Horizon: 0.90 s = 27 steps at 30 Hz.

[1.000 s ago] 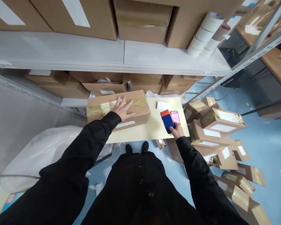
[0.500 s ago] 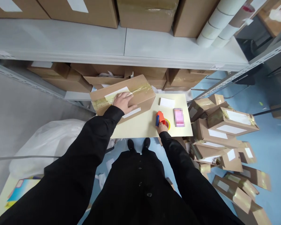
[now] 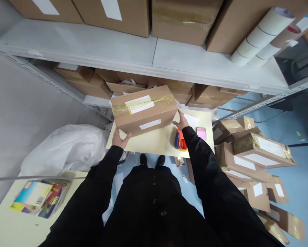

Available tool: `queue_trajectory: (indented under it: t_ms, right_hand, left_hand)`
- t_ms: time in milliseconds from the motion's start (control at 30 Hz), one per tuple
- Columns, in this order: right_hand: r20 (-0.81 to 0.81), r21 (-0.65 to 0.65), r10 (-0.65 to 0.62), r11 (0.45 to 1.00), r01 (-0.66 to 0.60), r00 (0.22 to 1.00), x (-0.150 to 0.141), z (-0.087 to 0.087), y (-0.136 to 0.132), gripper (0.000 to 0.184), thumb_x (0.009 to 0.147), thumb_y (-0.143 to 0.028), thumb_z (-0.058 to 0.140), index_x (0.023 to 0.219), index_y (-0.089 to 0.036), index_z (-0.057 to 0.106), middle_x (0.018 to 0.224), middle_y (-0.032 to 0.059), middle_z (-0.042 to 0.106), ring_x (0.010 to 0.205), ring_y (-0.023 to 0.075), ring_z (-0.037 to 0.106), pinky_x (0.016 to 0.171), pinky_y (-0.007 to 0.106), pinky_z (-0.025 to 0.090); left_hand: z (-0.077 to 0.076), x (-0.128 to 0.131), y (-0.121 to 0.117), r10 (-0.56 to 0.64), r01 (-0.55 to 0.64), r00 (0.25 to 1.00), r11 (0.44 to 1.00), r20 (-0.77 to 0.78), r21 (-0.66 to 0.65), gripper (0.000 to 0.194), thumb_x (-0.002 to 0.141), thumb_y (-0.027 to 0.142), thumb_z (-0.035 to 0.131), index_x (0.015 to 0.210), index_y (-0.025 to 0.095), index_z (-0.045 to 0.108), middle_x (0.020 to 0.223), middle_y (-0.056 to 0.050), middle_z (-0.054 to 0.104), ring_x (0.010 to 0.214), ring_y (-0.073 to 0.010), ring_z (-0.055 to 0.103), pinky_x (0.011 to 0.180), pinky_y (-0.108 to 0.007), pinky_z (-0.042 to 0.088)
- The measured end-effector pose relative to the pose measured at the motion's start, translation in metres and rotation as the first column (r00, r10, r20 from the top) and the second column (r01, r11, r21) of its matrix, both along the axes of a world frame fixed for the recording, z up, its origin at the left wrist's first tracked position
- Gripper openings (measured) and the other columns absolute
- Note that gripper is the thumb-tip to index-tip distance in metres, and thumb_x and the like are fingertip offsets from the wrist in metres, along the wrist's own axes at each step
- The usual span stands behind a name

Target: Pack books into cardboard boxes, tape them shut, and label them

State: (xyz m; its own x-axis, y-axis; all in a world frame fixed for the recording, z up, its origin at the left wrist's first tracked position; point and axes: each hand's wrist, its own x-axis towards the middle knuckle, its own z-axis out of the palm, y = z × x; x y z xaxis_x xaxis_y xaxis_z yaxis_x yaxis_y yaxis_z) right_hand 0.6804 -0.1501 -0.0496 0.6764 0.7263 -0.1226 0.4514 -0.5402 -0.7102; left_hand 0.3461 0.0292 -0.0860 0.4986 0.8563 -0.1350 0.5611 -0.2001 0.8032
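Note:
A taped cardboard box [image 3: 154, 111] with white labels on its top and front side sits at a slant over the cream table [image 3: 156, 145]. My left hand [image 3: 120, 139] grips its lower left corner, thumb spread and fingertips partly hidden at the box. At the opposite end my right hand [image 3: 181, 120] has its fingers against the right edge, thumb apart. Both hands hold the box between them. Below my right wrist lies an orange and blue tape dispenser [image 3: 180, 140], partly covered by the sleeve. A phone with a pink screen [image 3: 201, 133] lies beside that forearm.
White paper [image 3: 191, 119] lies near my right hand. A grey shelf [image 3: 92, 44] bearing boxes and tape rolls [image 3: 256, 41] spans the far side. Several labelled cartons [image 3: 261, 147] are piled at right. On the left are a white plastic bag [image 3: 63, 147] and booklets [image 3: 38, 197].
My right hand has let go of the tape dispenser and moved up to the box's right end. My left hand has slid from the box's top to its left corner. The view has shifted left.

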Motion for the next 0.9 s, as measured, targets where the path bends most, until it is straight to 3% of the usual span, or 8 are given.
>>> queue_trajectory:
  t_ms: [67, 133, 233, 367, 500, 733, 833, 900]
  right_hand:
    - [-0.115, 0.079, 0.001, 0.997, 0.008, 0.993, -0.005, -0.011, 0.013, 0.072, 0.071, -0.027, 0.062, 0.137, -0.017, 0.035, 0.130, 0.0144, 0.053, 0.120, 0.0249, 0.052, 0.102, 0.044, 0.040]
    - [-0.191, 0.131, -0.058, 0.988, 0.083, 0.980, -0.013, -0.014, 0.018, 0.059, 0.075, -0.028, 0.056, 0.131, -0.019, 0.041, 0.116, 0.0123, 0.061, 0.104, 0.0217, 0.060, 0.093, 0.042, 0.046]
    - [-0.175, 0.159, -0.157, 0.970, 0.185, 0.972, -0.025, -0.004, 0.013, 0.042, 0.079, -0.033, 0.052, 0.118, -0.018, 0.051, 0.097, 0.0095, 0.065, 0.084, 0.0183, 0.062, 0.082, 0.038, 0.051]
    - [-0.125, 0.126, -0.235, 0.960, 0.250, 0.964, -0.042, 0.015, -0.001, 0.039, 0.081, -0.040, 0.050, 0.110, -0.015, 0.058, 0.086, 0.0068, 0.067, 0.074, 0.0168, 0.061, 0.073, 0.034, 0.052]
    - [-0.109, -0.002, -0.268, 0.963, 0.269, 0.957, -0.059, 0.015, -0.011, 0.037, 0.081, -0.036, 0.053, 0.109, -0.014, 0.063, 0.089, 0.0079, 0.070, 0.080, 0.0179, 0.064, 0.078, 0.033, 0.052]
    - [-0.090, -0.213, -0.279, 0.943, 0.255, 0.956, -0.079, 0.005, -0.013, 0.034, 0.080, -0.026, 0.058, 0.113, -0.020, 0.064, 0.103, 0.0050, 0.071, 0.095, 0.0160, 0.065, 0.090, 0.031, 0.048]
    - [-0.065, -0.243, -0.301, 0.929, 0.277, 0.951, -0.086, 0.010, -0.008, 0.032, 0.082, -0.026, 0.056, 0.113, -0.019, 0.064, 0.105, 0.0061, 0.070, 0.096, 0.0164, 0.064, 0.090, 0.030, 0.048]
    - [-0.036, -0.234, -0.328, 0.921, 0.311, 0.944, -0.092, 0.012, -0.009, 0.034, 0.084, -0.027, 0.055, 0.115, -0.018, 0.062, 0.108, 0.0073, 0.069, 0.095, 0.0161, 0.065, 0.089, 0.029, 0.049]
  left_hand:
    - [-0.014, 0.007, -0.001, 0.055, -0.038, 0.991, 0.988, 0.118, -0.148, 0.071, 0.074, 0.032, 0.059, 0.138, 0.019, 0.033, 0.128, -0.015, 0.054, 0.117, -0.0253, 0.055, 0.092, -0.041, 0.049]
    - [-0.015, 0.012, 0.004, 0.134, -0.090, 0.972, 0.971, 0.195, -0.220, 0.063, 0.074, 0.027, 0.056, 0.134, 0.022, 0.040, 0.122, -0.012, 0.059, 0.105, -0.0206, 0.062, 0.083, -0.034, 0.053]
    - [-0.003, 0.007, 0.023, 0.192, -0.161, 0.959, 0.974, 0.210, -0.158, 0.053, 0.076, 0.027, 0.054, 0.128, 0.020, 0.048, 0.114, -0.010, 0.064, 0.090, -0.0171, 0.066, 0.074, -0.028, 0.055]
    - [0.016, -0.003, 0.058, 0.185, -0.181, 0.974, 0.983, 0.132, -0.036, 0.051, 0.079, 0.031, 0.051, 0.128, 0.015, 0.051, 0.110, -0.010, 0.067, 0.090, -0.0164, 0.066, 0.078, -0.027, 0.054]
    - [0.021, 0.006, 0.083, 0.104, -0.106, 0.993, 0.994, -0.051, -0.037, 0.046, 0.079, 0.029, 0.050, 0.122, 0.012, 0.058, 0.106, -0.010, 0.069, 0.094, -0.0184, 0.066, 0.085, -0.031, 0.053]
    - [0.022, 0.027, 0.099, -0.135, 0.114, 0.948, 0.989, -0.289, -0.089, 0.050, 0.074, 0.024, 0.056, 0.122, 0.010, 0.058, 0.101, -0.009, 0.071, 0.095, -0.0202, 0.066, 0.089, -0.032, 0.050]
    - [0.026, 0.032, 0.104, -0.236, 0.221, 0.872, 0.971, -0.429, -0.086, 0.056, 0.073, 0.026, 0.059, 0.127, 0.011, 0.055, 0.113, -0.013, 0.067, 0.106, -0.0258, 0.062, 0.096, -0.037, 0.046]
    - [0.030, 0.037, 0.102, -0.235, 0.282, 0.837, 0.959, -0.494, 0.021, 0.065, 0.072, 0.027, 0.060, 0.134, 0.012, 0.048, 0.132, -0.017, 0.054, 0.123, -0.0318, 0.049, 0.103, -0.044, 0.040]
